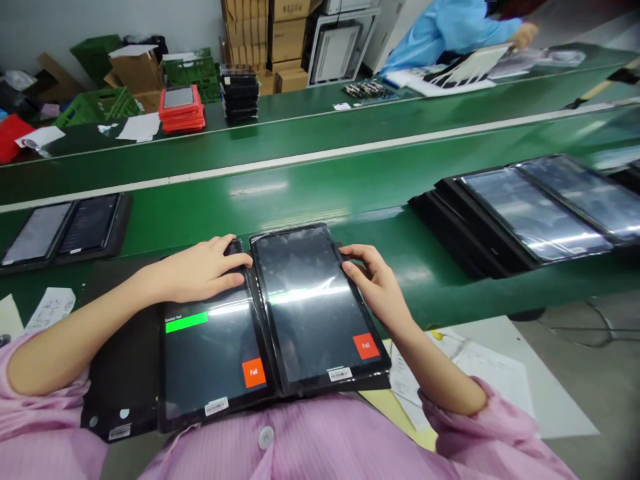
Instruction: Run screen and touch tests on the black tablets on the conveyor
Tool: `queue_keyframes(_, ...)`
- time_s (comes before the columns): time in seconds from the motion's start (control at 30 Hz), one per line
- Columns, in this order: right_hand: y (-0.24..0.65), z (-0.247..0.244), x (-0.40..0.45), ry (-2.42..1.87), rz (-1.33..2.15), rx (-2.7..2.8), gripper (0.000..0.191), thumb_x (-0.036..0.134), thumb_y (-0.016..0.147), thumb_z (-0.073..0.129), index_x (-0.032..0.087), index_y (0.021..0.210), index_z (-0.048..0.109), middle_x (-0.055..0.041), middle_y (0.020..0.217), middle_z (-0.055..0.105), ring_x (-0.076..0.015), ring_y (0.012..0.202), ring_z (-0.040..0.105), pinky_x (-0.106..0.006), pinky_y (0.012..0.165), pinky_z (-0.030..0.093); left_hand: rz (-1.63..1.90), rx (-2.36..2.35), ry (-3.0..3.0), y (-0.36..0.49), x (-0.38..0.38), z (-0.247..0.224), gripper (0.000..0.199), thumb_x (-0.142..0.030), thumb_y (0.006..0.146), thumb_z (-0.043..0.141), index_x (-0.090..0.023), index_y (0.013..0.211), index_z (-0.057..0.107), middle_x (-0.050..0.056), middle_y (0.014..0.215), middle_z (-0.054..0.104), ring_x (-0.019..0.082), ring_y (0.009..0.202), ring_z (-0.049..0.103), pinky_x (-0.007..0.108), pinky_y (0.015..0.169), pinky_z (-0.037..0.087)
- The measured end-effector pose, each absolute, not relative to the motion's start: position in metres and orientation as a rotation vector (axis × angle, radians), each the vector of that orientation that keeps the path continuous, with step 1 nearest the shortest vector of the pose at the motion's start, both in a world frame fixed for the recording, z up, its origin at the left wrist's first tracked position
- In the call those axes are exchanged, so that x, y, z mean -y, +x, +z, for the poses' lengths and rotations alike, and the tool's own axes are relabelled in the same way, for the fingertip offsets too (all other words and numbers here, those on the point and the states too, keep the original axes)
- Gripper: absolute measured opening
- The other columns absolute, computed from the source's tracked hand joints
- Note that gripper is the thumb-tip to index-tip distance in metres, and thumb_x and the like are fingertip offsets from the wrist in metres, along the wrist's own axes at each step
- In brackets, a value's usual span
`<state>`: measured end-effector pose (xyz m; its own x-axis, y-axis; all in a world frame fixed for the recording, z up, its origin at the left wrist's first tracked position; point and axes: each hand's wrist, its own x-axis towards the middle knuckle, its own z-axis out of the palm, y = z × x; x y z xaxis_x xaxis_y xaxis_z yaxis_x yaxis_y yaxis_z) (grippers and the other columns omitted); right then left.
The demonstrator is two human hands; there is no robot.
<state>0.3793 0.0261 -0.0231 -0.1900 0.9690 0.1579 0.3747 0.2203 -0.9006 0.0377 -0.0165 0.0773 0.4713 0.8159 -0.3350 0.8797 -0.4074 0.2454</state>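
Observation:
Two black tablets lie side by side in front of me, screens up, each with a barcode sticker at its lower edge. The left tablet [210, 367] shows a green bar and an orange "Fail" box. On the right tablet [320, 327], glare crosses the screen above a red "Fail" box. My left hand [205, 270] rests over the top of the left tablet, fingers stretched out towards the gap between the two. At the right tablet's upper right edge, my right hand [373, 280] has its thumb and curled fingers on the rim; some fingertips are hidden.
Stacked tablets [540, 207] lie to the right on the green bench [300, 193], and two more tablets [65, 230] lie left. Across the bench stand red-cased devices [183, 110] and a black stack [240, 93]. A co-worker in a blue sleeve [430, 33] sits beyond. Papers [490, 367] lie right.

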Motion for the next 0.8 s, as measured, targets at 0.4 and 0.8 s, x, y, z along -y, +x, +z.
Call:
queue_keyframes(0.4,0.382,-0.029,-0.031,-1.213,1.121,1.631,0.038,0.050,0.087,0.065,0.028,0.118,0.066,-0.0082,0.119,0.059,-0.0267,0.114,0.058,-0.040,0.094,0.053,-0.306,-1.494,2.226,0.041,0.004,0.087,0.063,-0.062,0.103,0.013,-0.035,0.140,0.057,0.009,0.138,0.059,0.031,0.115,0.065,0.047,0.102,0.048)
queue_keyframes(0.8,0.375,-0.024,-0.024,-1.340,1.291,1.578,0.069,0.061,0.075,0.074,0.028,0.132,0.052,-0.0103,0.134,0.044,-0.0313,0.130,0.048,-0.051,0.112,0.044,-0.397,-1.357,2.358,0.029,0.014,0.079,0.088,-0.072,0.079,0.068,-0.026,0.150,0.041,0.021,0.167,0.019,0.047,0.150,0.026,0.058,0.115,0.035)
